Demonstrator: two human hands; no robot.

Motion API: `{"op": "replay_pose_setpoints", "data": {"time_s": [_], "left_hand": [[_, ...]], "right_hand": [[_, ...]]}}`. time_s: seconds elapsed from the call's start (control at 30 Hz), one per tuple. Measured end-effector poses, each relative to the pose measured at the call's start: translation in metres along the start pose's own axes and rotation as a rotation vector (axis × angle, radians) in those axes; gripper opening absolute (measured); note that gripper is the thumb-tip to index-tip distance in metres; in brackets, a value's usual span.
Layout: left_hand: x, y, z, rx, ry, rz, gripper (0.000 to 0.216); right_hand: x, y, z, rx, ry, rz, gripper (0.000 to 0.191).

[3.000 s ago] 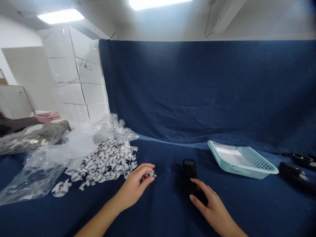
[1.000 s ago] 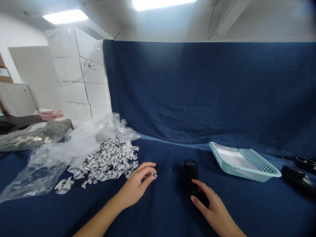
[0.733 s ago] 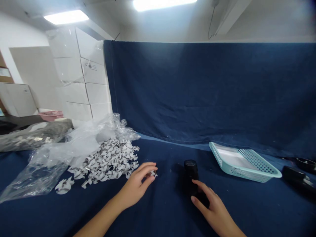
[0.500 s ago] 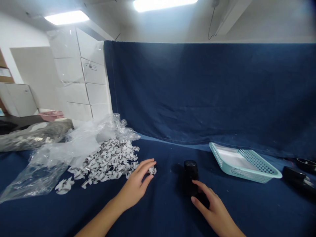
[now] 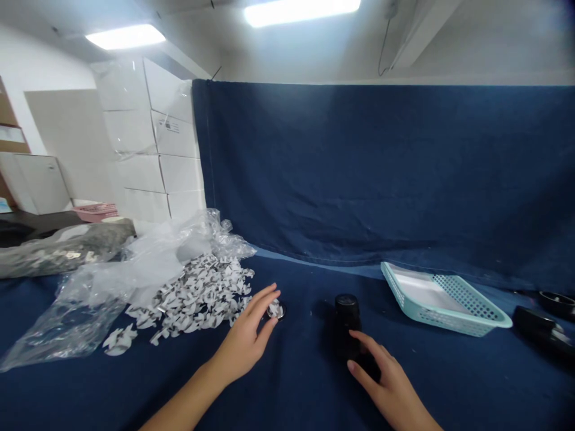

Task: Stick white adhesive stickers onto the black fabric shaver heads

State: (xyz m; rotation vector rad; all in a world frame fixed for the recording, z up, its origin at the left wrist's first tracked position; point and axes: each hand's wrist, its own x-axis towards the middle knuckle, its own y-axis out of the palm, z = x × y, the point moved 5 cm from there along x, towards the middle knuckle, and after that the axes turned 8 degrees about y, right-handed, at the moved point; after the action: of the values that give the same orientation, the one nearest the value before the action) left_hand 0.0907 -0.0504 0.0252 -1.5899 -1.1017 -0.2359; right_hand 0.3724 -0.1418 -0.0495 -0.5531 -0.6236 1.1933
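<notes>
My left hand (image 5: 249, 329) is held over the blue cloth with its fingers apart. Just beyond its fingertips is a small round dish-like piece (image 5: 282, 311) with a shiny dark rim. White and grey bits (image 5: 275, 308) lie in it; whether my fingers touch them I cannot tell. My right hand (image 5: 389, 377) is beside an upright black cylindrical object (image 5: 347, 317), thumb and index finger spread. The index fingertip overlaps the object's lower right side. Left of my left hand spreads a pile of small thin white-grey pieces (image 5: 202, 299).
A clear plastic bag (image 5: 90, 323) lies around the pile's left and back. On the right stand a turquoise perforated basket (image 5: 449, 320) with a white sheet inside and a black object (image 5: 539, 329). White boxes (image 5: 177, 143) and a blue curtain (image 5: 381, 173) rise behind.
My left hand has shifted slightly left, and more of the small round piece now shows. My right hand stays beside the black object. The whole view has tilted slightly.
</notes>
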Motion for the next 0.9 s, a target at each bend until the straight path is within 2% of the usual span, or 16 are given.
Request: {"op": "replay_pose_setpoints", "data": {"time_s": [0.2,0.4,0.57,0.9], "left_hand": [[0.000,-0.004,0.001,0.013,0.014,-0.124,0.046],[0.000,-0.011,-0.005,0.124,0.041,-0.220,0.042],[0.000,-0.013,-0.007,0.132,0.049,-0.229,0.046],[0.003,-0.014,-0.014,0.138,0.069,-0.165,0.049]], "right_hand": [[0.000,-0.001,0.001,0.008,-0.024,-0.032,0.048],[0.001,-0.002,0.002,-0.011,-0.024,-0.043,0.048],[0.002,0.001,-0.002,-0.012,-0.040,-0.039,0.049],[0.000,-0.001,0.000,-0.021,-0.044,-0.060,0.048]]}}
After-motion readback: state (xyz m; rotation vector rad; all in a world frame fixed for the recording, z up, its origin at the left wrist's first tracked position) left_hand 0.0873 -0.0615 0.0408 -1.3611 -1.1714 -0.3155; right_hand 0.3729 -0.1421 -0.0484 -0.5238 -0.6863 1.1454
